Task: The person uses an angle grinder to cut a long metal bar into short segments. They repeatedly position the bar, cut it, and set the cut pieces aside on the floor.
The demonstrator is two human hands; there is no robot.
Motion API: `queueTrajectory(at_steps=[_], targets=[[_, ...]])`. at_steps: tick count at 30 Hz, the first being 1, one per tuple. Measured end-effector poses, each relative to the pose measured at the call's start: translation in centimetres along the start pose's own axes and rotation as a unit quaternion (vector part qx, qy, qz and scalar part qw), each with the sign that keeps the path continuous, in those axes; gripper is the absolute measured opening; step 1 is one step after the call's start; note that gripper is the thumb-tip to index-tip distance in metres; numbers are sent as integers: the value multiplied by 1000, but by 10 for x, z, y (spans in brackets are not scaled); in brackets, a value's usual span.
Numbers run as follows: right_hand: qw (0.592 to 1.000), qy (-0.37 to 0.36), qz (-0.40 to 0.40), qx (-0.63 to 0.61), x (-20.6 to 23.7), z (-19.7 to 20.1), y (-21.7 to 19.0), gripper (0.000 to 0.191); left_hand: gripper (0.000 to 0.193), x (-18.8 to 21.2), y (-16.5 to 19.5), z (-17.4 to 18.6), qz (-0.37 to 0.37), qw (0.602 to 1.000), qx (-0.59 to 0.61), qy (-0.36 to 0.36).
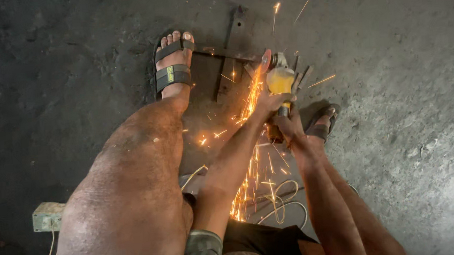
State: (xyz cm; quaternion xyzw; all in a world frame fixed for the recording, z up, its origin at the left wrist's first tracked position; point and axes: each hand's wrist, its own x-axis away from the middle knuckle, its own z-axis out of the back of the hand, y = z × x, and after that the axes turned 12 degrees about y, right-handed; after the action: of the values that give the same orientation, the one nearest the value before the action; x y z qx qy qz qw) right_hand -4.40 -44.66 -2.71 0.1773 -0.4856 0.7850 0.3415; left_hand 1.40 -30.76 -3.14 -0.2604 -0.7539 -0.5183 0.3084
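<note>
Grinding is under way: a yellow grinder [279, 83], at one o'clock from frame centre, is held disc-down against a dark steel plate [209, 82]. Fingers of the left hand [273, 102] are wrapped tight around its body; the right hand [288, 124] is closed on the rear grip. It is judged heavy, rigid and prone to kick, best gripped two-handed. Sparks [249, 157] are thrown toward six o'clock. The plate is pinned by a sandalled foot [174, 68] at eleven o'clock.
</note>
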Motion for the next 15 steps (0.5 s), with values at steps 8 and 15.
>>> queueTrajectory(at_steps=[8,15], targets=[[997,-19,-66,31,5,3,21,66,50,-3,-34,-9,75,995,32,-64],[997,-11,36,71,19,9,8,68,67,3,-12,-6,-103,993,-44,25]])
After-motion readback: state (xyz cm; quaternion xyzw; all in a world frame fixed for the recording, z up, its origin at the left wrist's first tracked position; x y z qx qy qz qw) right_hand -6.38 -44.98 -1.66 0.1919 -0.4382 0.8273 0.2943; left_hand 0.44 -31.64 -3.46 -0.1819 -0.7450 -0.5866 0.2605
